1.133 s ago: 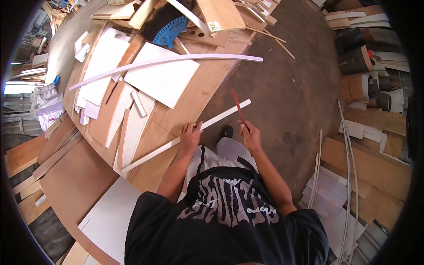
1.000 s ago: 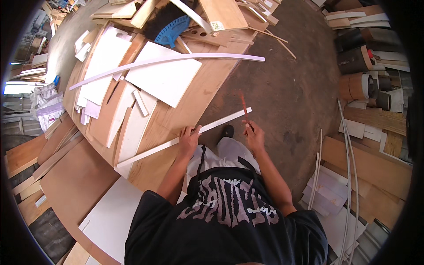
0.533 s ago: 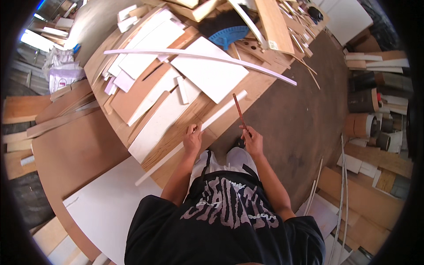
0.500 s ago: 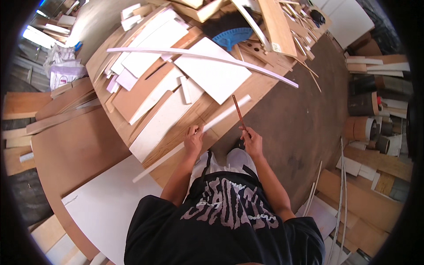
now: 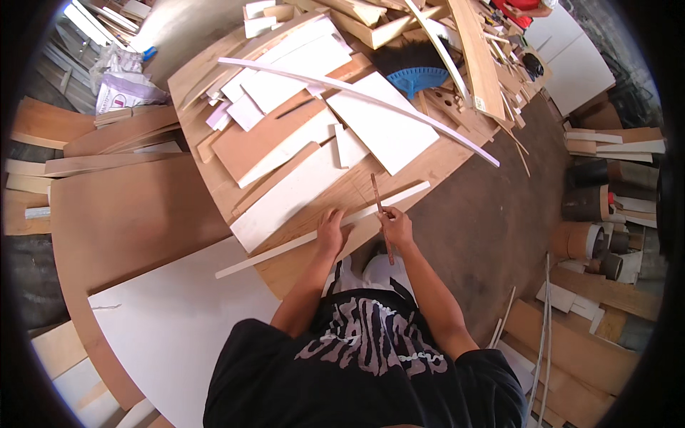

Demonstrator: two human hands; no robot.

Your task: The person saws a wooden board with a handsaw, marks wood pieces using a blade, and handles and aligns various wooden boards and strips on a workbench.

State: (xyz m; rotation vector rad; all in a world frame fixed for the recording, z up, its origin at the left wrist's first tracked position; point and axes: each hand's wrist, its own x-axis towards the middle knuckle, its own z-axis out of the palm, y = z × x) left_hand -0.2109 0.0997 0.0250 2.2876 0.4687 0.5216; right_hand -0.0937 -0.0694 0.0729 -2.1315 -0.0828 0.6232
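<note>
A long, narrow white strip of wood (image 5: 285,248) lies slantwise along the near edge of the wooden table (image 5: 270,269). My left hand (image 5: 332,232) is closed over the strip near its middle, the fingers curled on its far side. In my right hand (image 5: 396,227) is a thin reddish-brown stick (image 5: 375,187), gripped around its middle. One end points away from me over the table; the other reaches down past my hand. The stick crosses above the white strip; whether they touch I cannot tell.
White panels (image 5: 382,121) and a long curved strip (image 5: 357,91) lie farther back on the table, near a blue-headed brush (image 5: 419,78). A large brown board (image 5: 128,214) stands at the left. Offcuts and tubes (image 5: 585,203) are stacked at the right. Another person (image 5: 524,11) is at the far right.
My right hand has moved left, from beside the white strip to over it. It now grips the brown stick mid-length instead of near its lower end. The view has shifted slightly.
</note>
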